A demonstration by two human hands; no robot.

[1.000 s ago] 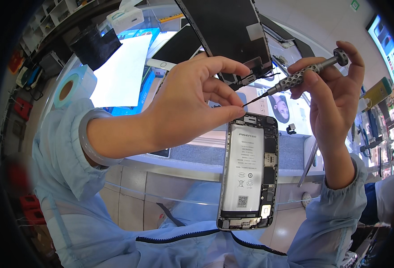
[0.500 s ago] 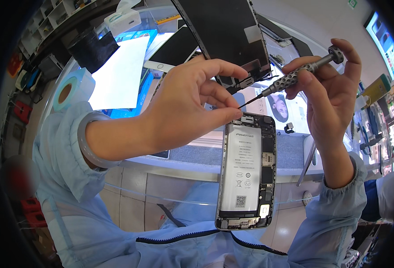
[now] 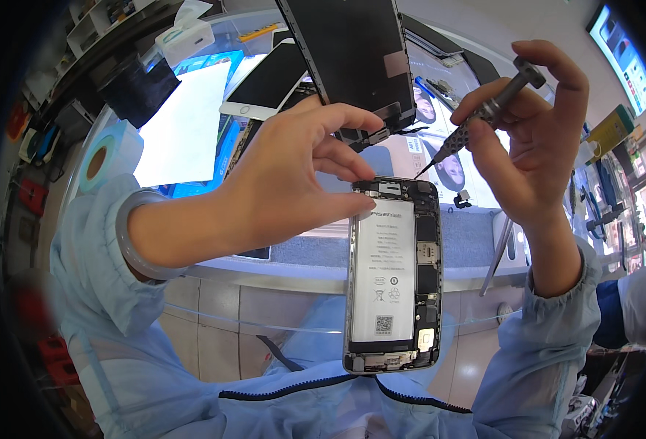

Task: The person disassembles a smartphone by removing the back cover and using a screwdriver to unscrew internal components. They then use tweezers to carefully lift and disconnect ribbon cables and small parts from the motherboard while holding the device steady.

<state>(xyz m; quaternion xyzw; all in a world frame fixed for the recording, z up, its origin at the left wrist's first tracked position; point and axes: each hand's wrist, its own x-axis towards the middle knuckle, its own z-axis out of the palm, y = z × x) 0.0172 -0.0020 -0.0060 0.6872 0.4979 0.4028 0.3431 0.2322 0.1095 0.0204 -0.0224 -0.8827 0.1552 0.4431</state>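
1. Tissue box (image 3: 184, 44) with protruding tissue (image 3: 192, 12), beyond-left of the opened smartphone (image 3: 427, 293).
2. Left hand (image 3: 282, 175) arched, digits clamped on the smartphone's upper-left corner.
3. The smartphone holds a battery (image 3: 383, 252), long axis running near-to-far.
4. Screwdriver (image 3: 454, 140) slants down-left toward the smartphone's top edge.
5. Right hand (image 3: 535, 146) raised, fingers clamped on the screwdriver.

Opened phone (image 3: 426, 278) is facing the wearer, baring white battery (image 3: 384, 252), dark circuitry; grey screwdriver (image 3: 478, 121) is slanting down-left, tip nearing phone's top edge.
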